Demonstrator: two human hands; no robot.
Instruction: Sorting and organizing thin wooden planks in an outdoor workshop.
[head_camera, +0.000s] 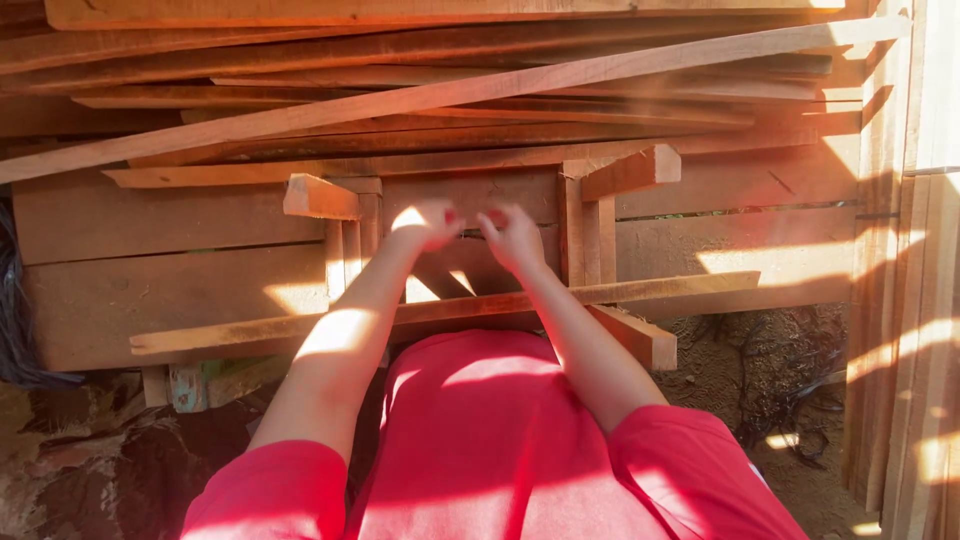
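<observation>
My left hand (428, 224) and my right hand (512, 238) are close together over a small wooden frame (580, 230) made of short upright slats and blocks. The fingers of both hands are curled and seem to pinch something small and reddish (470, 216) between them; what it is I cannot tell. A long thin wooden strip (690, 288) lies across the frame just under my forearms. I wear a red shirt.
A big pile of long wooden planks (420, 100) lies beyond the frame. More planks stand on edge at the right (900, 300). Dark earth and debris (780, 380) show at the lower right and lower left.
</observation>
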